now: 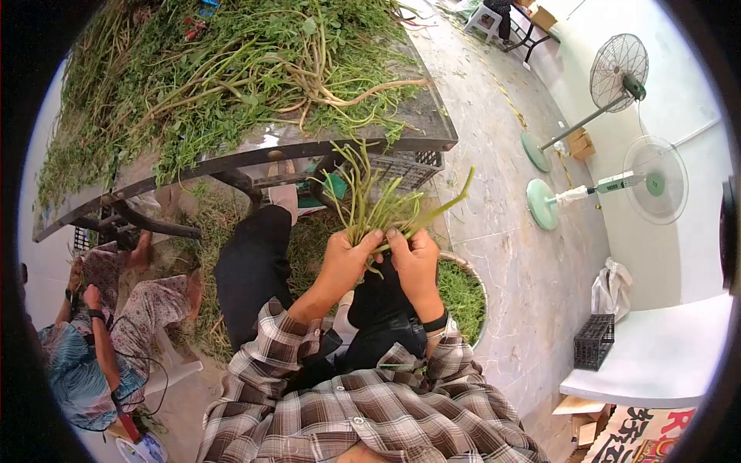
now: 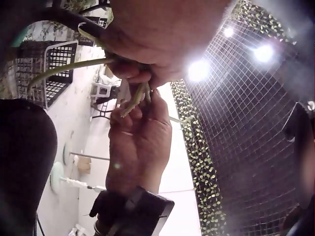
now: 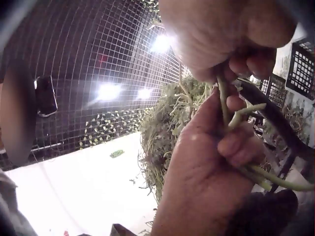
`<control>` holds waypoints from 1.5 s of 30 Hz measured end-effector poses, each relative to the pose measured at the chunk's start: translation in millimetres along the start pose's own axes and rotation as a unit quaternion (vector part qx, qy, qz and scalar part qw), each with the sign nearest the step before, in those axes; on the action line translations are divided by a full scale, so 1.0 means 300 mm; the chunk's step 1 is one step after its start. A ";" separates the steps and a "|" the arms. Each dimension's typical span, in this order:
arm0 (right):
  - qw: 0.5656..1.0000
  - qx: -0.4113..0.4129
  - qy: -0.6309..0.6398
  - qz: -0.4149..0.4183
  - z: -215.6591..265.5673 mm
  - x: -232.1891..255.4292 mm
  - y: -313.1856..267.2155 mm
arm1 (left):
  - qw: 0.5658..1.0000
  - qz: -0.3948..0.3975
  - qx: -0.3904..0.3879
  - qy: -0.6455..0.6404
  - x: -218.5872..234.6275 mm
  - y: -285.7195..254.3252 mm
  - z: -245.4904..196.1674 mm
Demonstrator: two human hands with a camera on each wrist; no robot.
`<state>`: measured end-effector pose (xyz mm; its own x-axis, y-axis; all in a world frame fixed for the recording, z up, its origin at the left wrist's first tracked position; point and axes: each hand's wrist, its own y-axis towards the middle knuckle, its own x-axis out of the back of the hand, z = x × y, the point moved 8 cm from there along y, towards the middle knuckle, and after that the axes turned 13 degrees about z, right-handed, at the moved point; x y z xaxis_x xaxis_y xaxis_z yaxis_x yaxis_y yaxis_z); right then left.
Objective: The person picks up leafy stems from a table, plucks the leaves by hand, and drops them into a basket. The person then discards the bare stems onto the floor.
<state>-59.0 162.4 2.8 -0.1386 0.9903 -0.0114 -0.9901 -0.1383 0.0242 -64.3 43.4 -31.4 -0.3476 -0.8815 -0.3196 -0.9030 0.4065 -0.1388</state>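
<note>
In the head view, both hands meet over the person's lap around a loose bunch of leafy green stems. My left hand grips the bunch from the left, its thumb pressed on the stems. My right hand pinches stems right beside it, the two thumb tips almost together. One thicker stem sticks out to the upper right. From the right wrist, a bent green stem shows between the fingers of both hands. The right palm hides part of the grip there.
A table ahead carries a large heap of greens. Beside the right knee stands a round basket of cut greens. Plant scraps cover the floor at left, where another person sits. Two standing fans and a black crate are at right.
</note>
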 end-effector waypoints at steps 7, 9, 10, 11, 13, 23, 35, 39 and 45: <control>0.980 0.089 -0.178 0.017 0.091 -0.047 -0.027 | 0.998 -0.044 0.012 -0.045 0.013 -0.009 0.011; 0.966 0.119 -0.227 0.029 0.111 -0.057 -0.036 | 0.998 -0.049 0.017 -0.043 0.016 -0.006 0.025; 0.952 0.149 -0.262 0.050 0.134 -0.078 -0.048 | 0.997 -0.056 0.022 -0.042 0.022 -0.004 0.036; 0.935 0.179 -0.298 0.073 0.156 -0.102 -0.063 | 0.997 -0.058 0.021 -0.044 0.031 0.004 0.044; 0.955 0.142 -0.244 0.086 0.138 -0.121 -0.078 | 0.994 -0.063 -0.025 -0.087 0.055 0.020 0.034; 0.979 -0.043 0.201 -0.007 -0.009 0.058 -0.021 | 0.998 0.027 -0.017 -0.049 -0.015 0.008 0.005; 0.978 -0.069 0.187 0.064 -0.078 0.028 0.024 | 0.993 0.106 0.042 0.000 -0.065 0.001 0.022; 0.971 -0.047 0.233 0.023 -0.093 0.045 0.020 | 0.996 0.067 0.007 -0.062 -0.040 0.012 0.015; 0.998 0.020 -0.007 0.053 0.028 0.023 -0.012 | 0.995 0.050 0.023 -0.083 -0.018 0.014 0.033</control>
<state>-56.3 169.9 10.9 -0.2421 0.9702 0.0072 -0.9681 -0.2420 0.0653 -63.6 52.1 -39.3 -0.3854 -0.7852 -0.4846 -0.8519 0.5046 -0.1401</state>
